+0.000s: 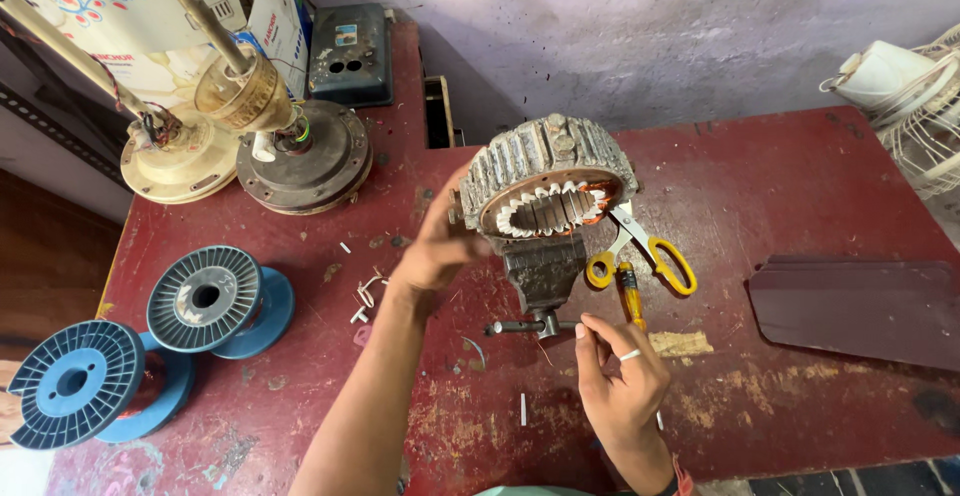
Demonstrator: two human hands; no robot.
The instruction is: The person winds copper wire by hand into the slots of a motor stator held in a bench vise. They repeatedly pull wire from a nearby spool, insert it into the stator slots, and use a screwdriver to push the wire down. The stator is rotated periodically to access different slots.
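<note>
Steel stator (545, 171) in vise (543, 271), left hand (437, 251) steadying, right hand (620, 376) on vise handle (520, 327)

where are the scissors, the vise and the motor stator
scissors (668, 261): head view, on a yellow handle loop
vise (545, 268): head view, on its dark metal body
motor stator (520, 161): head view, on its ribbed outer rim

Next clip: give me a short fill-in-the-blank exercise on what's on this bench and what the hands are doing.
1. The stator is clamped in a small ____ on the red table.
2. The scissors have ____ handles.
3. The left hand touches the ____.
4. The right hand pinches the vise's ____ with its fingers.

Missing words: vise; yellow; stator; handle
</note>
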